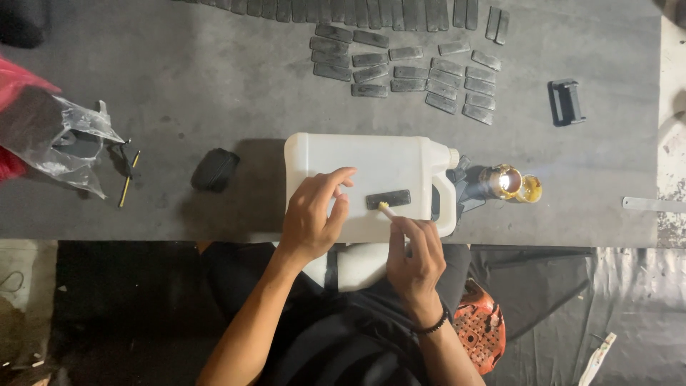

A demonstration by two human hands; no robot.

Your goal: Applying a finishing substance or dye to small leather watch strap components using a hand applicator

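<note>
Right hand [414,261] — brush [386,209] on strip [388,199]

Dim overall, cool grey cast. Brightest spot is glare off the shiny gold jar [509,183], blown out with a faint haze beside it. White jug [368,186] throws a soft shadow left onto the desk [214,93]. Below the desk edge near black, detail lost. Focus decent, mild noise.

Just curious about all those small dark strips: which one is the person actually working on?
The single dark strip lying on the white jug, between both hands. The right hand touches a small brush to it; the other strips lie farther back on the grey table.
</note>
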